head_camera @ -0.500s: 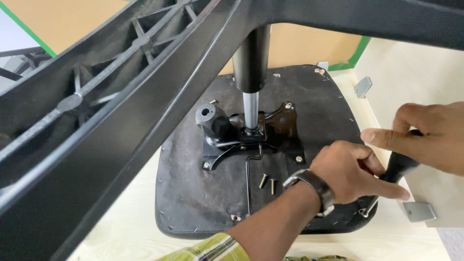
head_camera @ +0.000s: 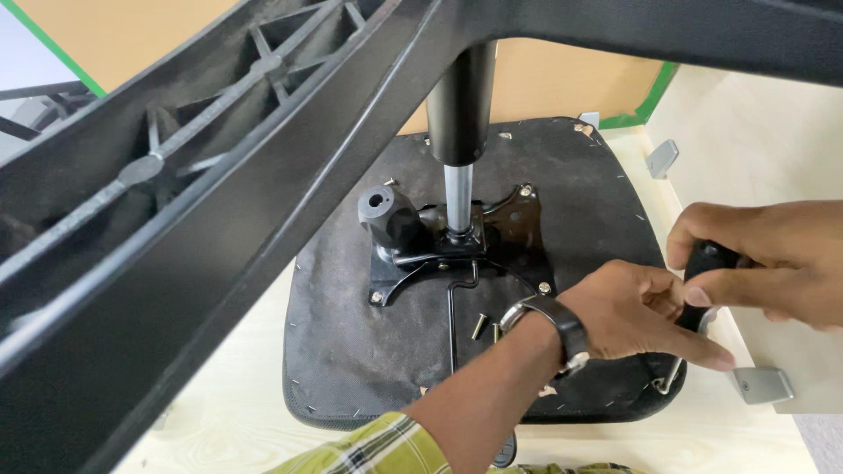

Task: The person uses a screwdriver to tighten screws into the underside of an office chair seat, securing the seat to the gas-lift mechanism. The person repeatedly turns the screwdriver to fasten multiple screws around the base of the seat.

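We see an upturned chair seat, black and covered in fabric on its underside, lying on a pale wooden desk. We take this seat as our landmark. At the middle of the seat a black metal mounting plate is fixed, and from it a gas cylinder rises straight up toward the camera. On the left part of the plate sits a round black knob.

Near the right edge of the seat both hands work on one tool. The right hand is closed around the black handle of a screwdriver, with the fingers wrapped over its top. The left hand, with a dark wristwatch on the wrist, reaches across the front part of the seat; its fingers are bent and touch the lower part of the same handle, with the index finger stretched out to the right. The tip of the tool comes down at the front right corner of the seat; we cannot tell what it touches.

A few loose screws lie on the seat just in front of the plate. Above the seat, very near the camera, the black plastic chair base crosses the view. Just off the front right corner of the seat lies a small grey metal bracket.
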